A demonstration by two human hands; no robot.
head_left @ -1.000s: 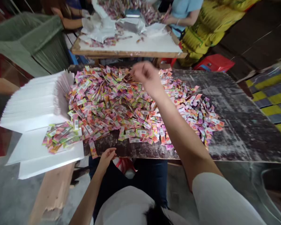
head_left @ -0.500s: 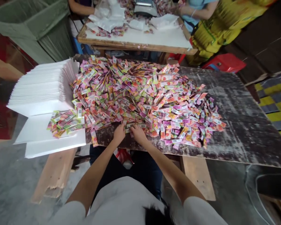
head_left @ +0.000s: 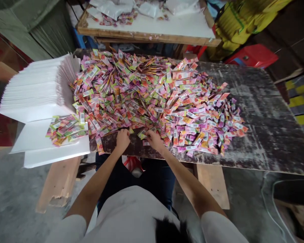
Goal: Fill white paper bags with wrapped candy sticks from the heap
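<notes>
Both my hands are down at the near edge of the counter (head_left: 258, 111), right where the big pile of sachets (head_left: 157, 98) thins out toward me. My left hand (head_left: 123, 138) sits knuckles up with the fingers curled under, touching the closest sachets; I cannot tell whether it has any gripped inside. My right hand (head_left: 154, 139) is just beside it, fingers stretched left onto a few loose packets at the pile's rim, among them a green sachet (head_left: 142, 135) lying between my two hands; whether I have it pinched or am only pressing on it, I cannot tell. The pile itself is a heap of pink, orange, green and purple packets spread over the left and middle of the dark, scuffed counter, with the right end bare. To my left stands a tall stack of white bags (head_left: 35, 87), and on the flat white sheets in front of it lies a small bundle of sachets (head_left: 66, 130), gathered side by side and apart from the main heap. Beyond the counter is a second table (head_left: 167, 32) with a white top and more packets on it, and near it a red stool (head_left: 253, 55) and yellow sacks (head_left: 240, 20).
</notes>
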